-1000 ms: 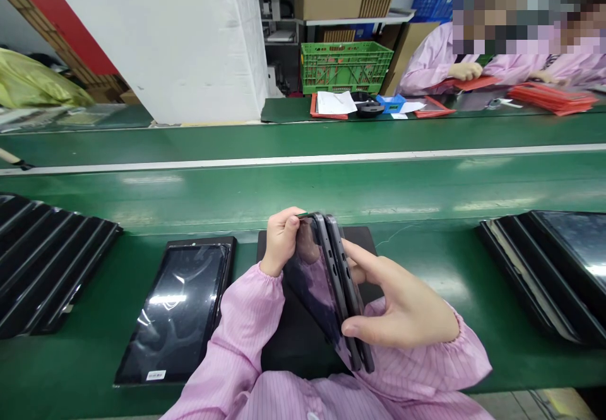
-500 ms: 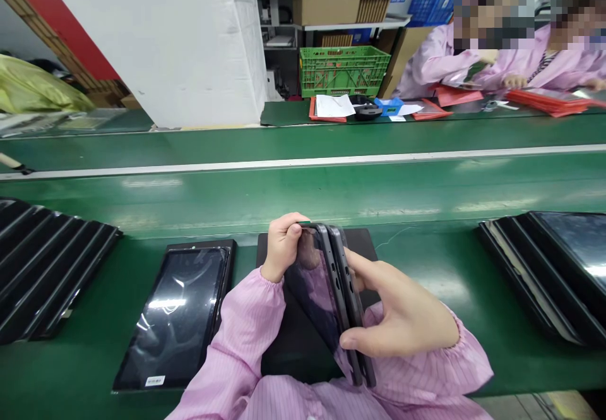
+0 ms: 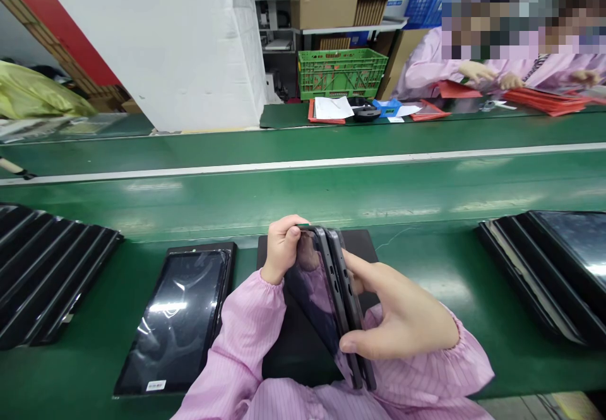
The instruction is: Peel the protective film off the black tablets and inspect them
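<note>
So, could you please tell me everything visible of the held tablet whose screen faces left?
The tablet has a glossy, dark screen reflecting pink and a dark grey rim with small openings. It is held tilted on edge over a black slab; whether they touch is unclear. The left hand pinches its far corner, where green shows, and the right hand lays a thumb on its rim. A similar device is close beside it.

The green counter [image 3: 426, 256] carries, from left to right, a row of overlapping black slabs [image 3: 52, 281], a black base [image 3: 230, 262] with a tablet [image 3: 177, 338] flat upon it, a flat black box [image 3: 293, 350] and another overlapping, tilted stack [image 3: 534, 275].
</note>
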`<move>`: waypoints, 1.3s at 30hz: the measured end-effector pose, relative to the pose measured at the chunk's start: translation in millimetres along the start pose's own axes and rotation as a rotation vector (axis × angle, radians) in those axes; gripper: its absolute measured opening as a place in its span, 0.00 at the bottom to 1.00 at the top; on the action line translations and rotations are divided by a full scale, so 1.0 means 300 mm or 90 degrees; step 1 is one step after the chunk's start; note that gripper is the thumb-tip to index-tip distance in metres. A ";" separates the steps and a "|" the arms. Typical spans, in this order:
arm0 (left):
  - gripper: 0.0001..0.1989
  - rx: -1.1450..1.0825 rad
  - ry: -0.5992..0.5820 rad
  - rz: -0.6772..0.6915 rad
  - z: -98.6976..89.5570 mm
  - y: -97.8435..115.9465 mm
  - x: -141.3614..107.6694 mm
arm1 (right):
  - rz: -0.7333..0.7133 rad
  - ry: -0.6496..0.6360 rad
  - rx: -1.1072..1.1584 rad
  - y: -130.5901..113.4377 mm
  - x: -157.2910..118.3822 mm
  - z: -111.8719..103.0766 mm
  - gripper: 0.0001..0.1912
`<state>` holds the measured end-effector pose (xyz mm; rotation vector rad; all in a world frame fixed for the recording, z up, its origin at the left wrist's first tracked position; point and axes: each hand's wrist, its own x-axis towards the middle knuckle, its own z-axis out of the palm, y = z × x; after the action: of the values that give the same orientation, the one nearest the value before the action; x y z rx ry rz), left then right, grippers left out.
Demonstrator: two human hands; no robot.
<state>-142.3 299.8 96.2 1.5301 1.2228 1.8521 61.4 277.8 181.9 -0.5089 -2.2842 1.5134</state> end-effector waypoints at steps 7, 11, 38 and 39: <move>0.33 -0.014 0.003 0.019 0.000 0.005 -0.003 | -0.003 -0.007 0.004 -0.002 -0.001 -0.001 0.55; 0.33 -0.010 0.007 0.029 -0.002 0.014 -0.004 | 0.007 -0.006 0.008 -0.005 -0.001 0.002 0.55; 0.32 -0.083 -0.050 -0.035 -0.021 -0.007 0.001 | 0.047 0.003 -0.054 -0.054 0.053 0.070 0.55; 0.31 -0.081 -0.055 -0.032 -0.023 -0.007 -0.001 | 0.054 0.002 -0.052 -0.059 0.056 0.072 0.55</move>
<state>-149.1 298.2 94.3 1.4810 1.0733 1.7769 34.7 262.1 191.8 -0.6368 -2.3565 1.4617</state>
